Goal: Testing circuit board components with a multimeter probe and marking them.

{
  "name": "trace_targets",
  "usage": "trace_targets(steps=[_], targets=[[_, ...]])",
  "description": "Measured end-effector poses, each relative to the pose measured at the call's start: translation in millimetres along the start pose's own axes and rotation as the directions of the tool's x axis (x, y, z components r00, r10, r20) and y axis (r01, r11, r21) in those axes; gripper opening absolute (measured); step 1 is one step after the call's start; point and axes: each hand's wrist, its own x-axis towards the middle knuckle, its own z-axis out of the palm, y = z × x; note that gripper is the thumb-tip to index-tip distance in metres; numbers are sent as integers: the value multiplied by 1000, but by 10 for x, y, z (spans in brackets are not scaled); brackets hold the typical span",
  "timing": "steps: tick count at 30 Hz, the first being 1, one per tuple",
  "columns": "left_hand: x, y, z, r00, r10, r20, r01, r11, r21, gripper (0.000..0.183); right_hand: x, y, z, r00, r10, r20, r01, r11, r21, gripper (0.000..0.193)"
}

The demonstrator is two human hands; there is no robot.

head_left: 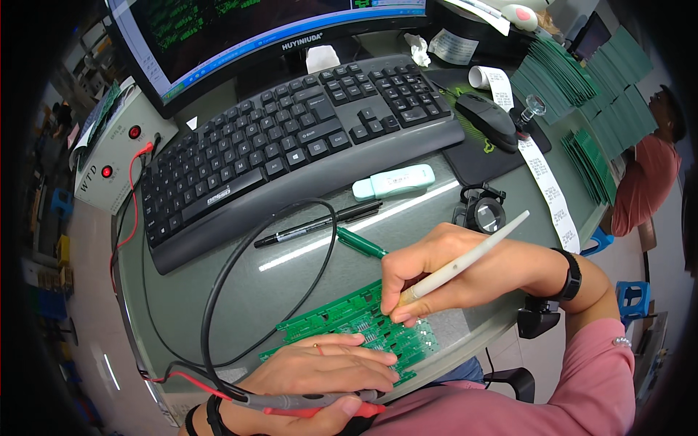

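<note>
Green circuit board (342, 320) lies flat on the grey desk (218, 305), in front of the black keyboard (291, 138) and close to the desk's near edge. Your right hand (451, 272) sits over the board's right part, fingers pinched shut around a white pen-shaped tool (465, 258) held like a pencil; its tip comes down at the board between your fingertips, though the exact contact point is hidden by them. Your left hand (320, 378) rests on the near edge of the board, fingers laid flat across it, while thumb and palm clamp a pair of test probes (313, 403), one black and one red, lying crosswise under the hand. Their black and red leads loop away to the left of the board toward a white box with red sockets (116, 145), which stands left of the keyboard. Between keyboard and board lie a black marker (320, 223) and a green pen (361, 243), with a pale mint stick-shaped gadget (394, 182) just beyond them. A small black loupe (483, 212) stands right of the marker. Right of the keyboard, a black mouse (487, 120) sits on its pad.
</note>
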Motion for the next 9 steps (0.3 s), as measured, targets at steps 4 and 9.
trace_targets(steps=[4,9], targets=[[2,-14,7,1000,10,-5,-10,1000,-8,42,-14,112,-14,992,-119,40,120,992,-26,14],[-8,-7,26,1000,15,-25,-16,999,-33,42,-35,62,10,947,-309,84,312,949,-29,15]])
